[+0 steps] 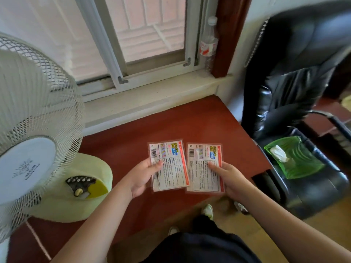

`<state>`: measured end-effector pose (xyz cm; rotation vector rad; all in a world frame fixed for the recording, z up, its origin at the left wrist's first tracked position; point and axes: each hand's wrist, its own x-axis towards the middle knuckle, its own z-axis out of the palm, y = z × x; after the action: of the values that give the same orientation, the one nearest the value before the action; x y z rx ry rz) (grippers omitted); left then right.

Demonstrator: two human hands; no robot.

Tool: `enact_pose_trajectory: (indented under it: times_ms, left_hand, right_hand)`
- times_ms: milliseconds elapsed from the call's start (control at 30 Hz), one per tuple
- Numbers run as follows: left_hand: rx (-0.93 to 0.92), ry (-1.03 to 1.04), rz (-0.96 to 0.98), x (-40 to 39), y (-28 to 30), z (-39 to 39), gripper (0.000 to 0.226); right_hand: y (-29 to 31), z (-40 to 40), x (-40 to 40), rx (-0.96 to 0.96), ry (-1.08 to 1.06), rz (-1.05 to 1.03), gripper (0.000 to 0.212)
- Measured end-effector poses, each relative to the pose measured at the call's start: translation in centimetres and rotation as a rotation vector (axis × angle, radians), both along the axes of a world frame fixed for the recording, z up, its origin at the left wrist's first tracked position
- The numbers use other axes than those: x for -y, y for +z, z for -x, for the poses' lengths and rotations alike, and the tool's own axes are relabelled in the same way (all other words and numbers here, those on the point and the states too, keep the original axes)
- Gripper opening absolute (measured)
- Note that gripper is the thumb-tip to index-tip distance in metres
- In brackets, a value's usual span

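Note:
Two flat plastic packets with printed text, barcodes and a red edge are held side by side above a red-brown table (190, 120). My left hand (142, 177) holds the left packet (171, 168) from below, thumb pressed on its face. The right packet (206, 168) lies in my right hand (228, 177), which grips it the same way, thumb on top. The packets nearly touch along their inner edges.
A white desk fan (34, 114) stands on the table at the left. A window sill (152, 95) runs behind, with a plastic bottle (209, 44) on it. A black office chair (294, 92) at the right carries a green dish (302, 160) with crumpled tissue.

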<state>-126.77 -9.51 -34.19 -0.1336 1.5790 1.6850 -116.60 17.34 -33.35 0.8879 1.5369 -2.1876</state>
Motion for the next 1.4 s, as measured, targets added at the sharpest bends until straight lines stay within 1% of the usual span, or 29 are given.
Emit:
enact_pose_trajectory:
  times_ms: [67, 200, 267, 333, 467, 533, 700, 833, 900, 967, 1100, 1233, 1333, 1400]
  left_hand:
    - [-0.012, -0.069, -0.027, -1.5, 0.4, -0.5, 0.026]
    - [-0.018, -0.209, -0.073, -5.0, 1.1, -1.6, 0.027]
    - [-0.018, -0.274, -0.087, -7.2, 1.6, -2.5, 0.027]
    - [-0.03, -0.33, -0.085, -9.5, 2.2, -3.5, 0.027]
    - [-0.052, -0.441, -0.073, -14.9, 3.8, -6.2, 0.026]
    - [-0.051, -0.483, -0.073, -17.8, 4.6, -8.1, 0.026]
    - [-0.071, -0.642, -0.086, -26.1, 6.0, -13.9, 0.023]
    - [-0.086, -0.768, -0.094, -32.6, 6.5, -18.6, 0.022]
    - [-0.076, -0.839, -0.107, -35.4, 6.5, -20.9, 0.027]
    - [-0.06, -0.893, -0.109, -37.8, 6.3, -22.8, 0.029]
    - [-0.021, -0.967, -0.103, -42.2, 6.2, -25.9, 0.024]
    - [-0.024, -1.071, -0.095, -46.6, 6.1, -27.3, 0.034]
    - [0.0, -1.12, -0.107, -50.3, 5.5, -28.1, 0.028]
    - [0.024, -1.155, -0.129, -53.0, 5.2, -28.6, 0.035]
  right_hand:
    - [0.3, -2.2, -0.9, -0.02, -0.079, 0.036, 0.028]
    - [0.9, -6.5, -2.8, -0.045, -0.214, 0.06, 0.045]
    - [1.2, -8.8, -4.0, -0.063, -0.284, 0.066, 0.048]
    - [1.6, -11.1, -5.2, -0.08, -0.364, 0.072, 0.046]
    - [2.3, -16.2, -8.0, -0.112, -0.496, 0.029, 0.028]
    - [2.6, -18.9, -9.5, -0.118, -0.551, 0.009, 0.025]
    - [2.8, -27.5, -13.7, -0.134, -0.69, -0.022, 0.029]
    - [3.0, -34.7, -16.8, -0.156, -0.802, -0.029, 0.041]
    - [3.1, -38.0, -18.2, -0.16, -0.859, -0.034, 0.041]
    - [3.2, -40.7, -19.5, -0.165, -0.914, -0.04, 0.038]
    - [3.4, -44.5, -21.4, -0.162, -1.003, -0.05, 0.028]
    - [3.4, -46.6, -23.3, -0.16, -1.097, -0.067, 0.026]
    - [3.3, -47.6, -25.0, -0.162, -1.176, -0.069, 0.026]
    - [3.4, -48.0, -26.3, -0.163, -1.211, -0.075, 0.026]
